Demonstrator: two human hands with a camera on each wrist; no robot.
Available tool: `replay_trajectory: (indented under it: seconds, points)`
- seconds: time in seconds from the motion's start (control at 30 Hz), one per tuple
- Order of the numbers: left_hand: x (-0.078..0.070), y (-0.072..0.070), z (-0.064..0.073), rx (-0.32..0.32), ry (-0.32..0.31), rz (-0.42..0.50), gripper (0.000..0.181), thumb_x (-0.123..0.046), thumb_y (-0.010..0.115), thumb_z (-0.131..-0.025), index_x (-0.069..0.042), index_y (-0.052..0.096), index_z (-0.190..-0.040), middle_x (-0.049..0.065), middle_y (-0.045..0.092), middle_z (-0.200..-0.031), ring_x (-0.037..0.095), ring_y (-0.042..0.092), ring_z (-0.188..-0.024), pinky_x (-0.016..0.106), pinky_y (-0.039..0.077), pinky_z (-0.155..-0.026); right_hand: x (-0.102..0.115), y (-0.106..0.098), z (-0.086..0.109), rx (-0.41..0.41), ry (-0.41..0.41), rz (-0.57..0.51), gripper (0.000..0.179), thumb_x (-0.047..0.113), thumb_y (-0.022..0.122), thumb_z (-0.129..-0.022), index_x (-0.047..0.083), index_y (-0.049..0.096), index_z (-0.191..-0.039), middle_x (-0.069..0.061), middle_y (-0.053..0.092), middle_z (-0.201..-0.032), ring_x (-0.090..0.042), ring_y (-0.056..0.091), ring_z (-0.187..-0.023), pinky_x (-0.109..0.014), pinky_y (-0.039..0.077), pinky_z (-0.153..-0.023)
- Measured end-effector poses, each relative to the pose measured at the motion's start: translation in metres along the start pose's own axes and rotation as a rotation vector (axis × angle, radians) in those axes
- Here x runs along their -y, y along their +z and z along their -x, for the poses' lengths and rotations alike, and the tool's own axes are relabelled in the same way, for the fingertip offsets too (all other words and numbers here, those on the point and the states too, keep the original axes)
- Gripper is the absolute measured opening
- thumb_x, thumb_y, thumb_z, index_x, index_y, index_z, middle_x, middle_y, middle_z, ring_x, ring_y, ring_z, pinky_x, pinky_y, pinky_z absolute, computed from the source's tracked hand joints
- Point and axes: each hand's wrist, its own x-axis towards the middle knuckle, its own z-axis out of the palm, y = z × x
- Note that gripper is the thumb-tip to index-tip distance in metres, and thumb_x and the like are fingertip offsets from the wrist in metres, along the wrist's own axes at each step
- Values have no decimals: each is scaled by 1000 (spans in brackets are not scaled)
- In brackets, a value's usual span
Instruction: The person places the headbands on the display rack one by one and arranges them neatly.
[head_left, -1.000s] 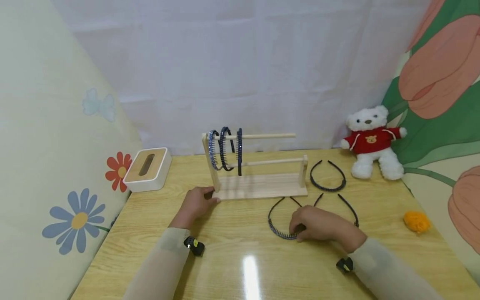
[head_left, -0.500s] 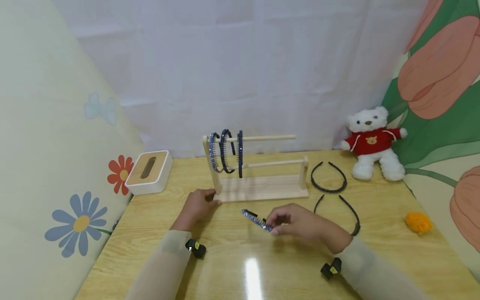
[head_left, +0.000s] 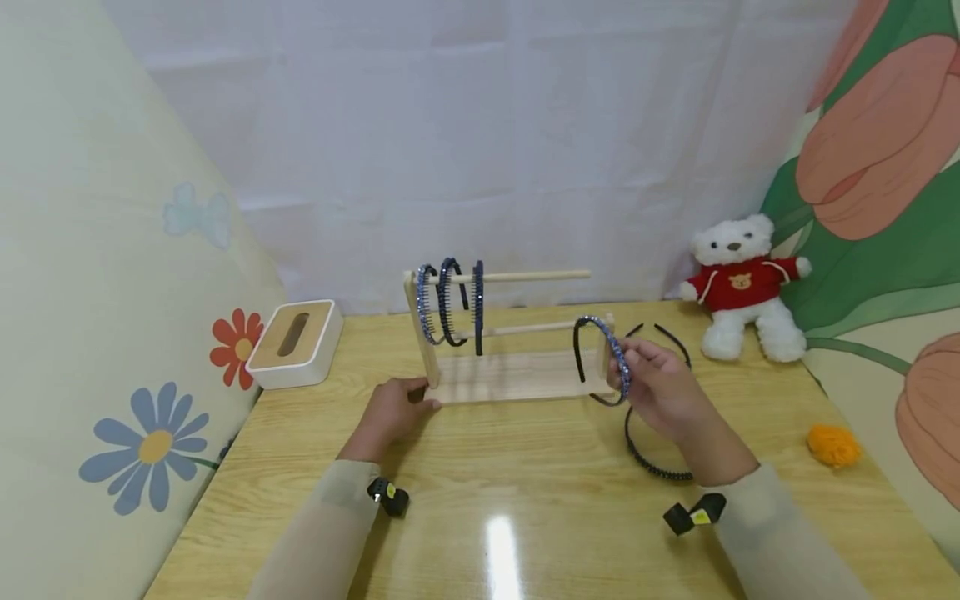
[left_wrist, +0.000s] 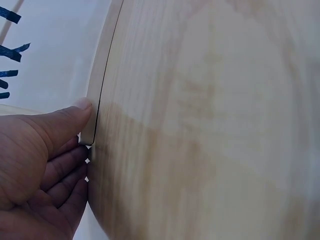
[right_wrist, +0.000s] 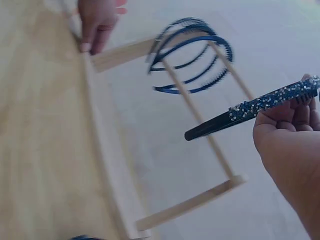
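Note:
My right hand (head_left: 663, 392) holds a glittery blue toothed headband (head_left: 617, 348) by its side, raised before the right end of a wooden headband rack (head_left: 510, 377). In the right wrist view the headband (right_wrist: 272, 102) shows its sequined outside and a plain dark tip. My left hand (head_left: 392, 417) grips the left end of the rack's base, the thumb on its front edge in the left wrist view. Three headbands hang at the left of the rack's bars, the rightmost a dark blue headband (head_left: 479, 308). Two dark headbands lie on the table, partly hidden by my right hand.
A white tissue box (head_left: 296, 342) with a wooden lid stands at the back left. At the back right sits a white teddy bear (head_left: 746, 287) in a red top. An orange fluffy ball (head_left: 834, 445) lies near the table's right edge.
My right hand has lifted the glittery headband off the table, turned it upright and carried it to the rack's right end. My left hand stays at the base.

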Motion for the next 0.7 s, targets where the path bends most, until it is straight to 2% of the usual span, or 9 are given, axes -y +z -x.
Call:
replay_trajectory:
  seconds: [0.2,0.37,0.5,0.7]
  points:
    - [3,0,-1,-4,11,3,56,-29,80,-102,-5,65,-151,23,68,-148,42,61,-141,59,50,-118,30,7,-17,-97,-153,-73,29,9,47,-116,-1,73,-120,-6,76,-103,-14,69,-91,-24,59,-84]
    - [3,1,0,-4,17,6,55,-29,80,-102,-5,66,-150,23,69,-146,41,63,-139,59,51,-116,53,16,-37,-309,-243,-22,23,15,58,-112,-3,73,-115,-8,73,-99,-16,67,-88,-25,57,-81]
    - [3,1,0,-2,8,3,56,-30,80,-102,-6,65,-151,23,68,-148,43,61,-141,60,50,-117,65,18,-53,-447,-247,7,23,18,63,-110,-3,72,-116,-8,70,-100,-16,63,-88,-25,57,-81]
    - [2,1,0,2,3,2,55,-29,79,-103,-7,65,-151,22,66,-151,43,58,-144,60,49,-119,63,10,-65,-508,-175,36,22,19,59,-112,3,74,-116,-3,70,-101,-14,63,-90,-22,57,-81]
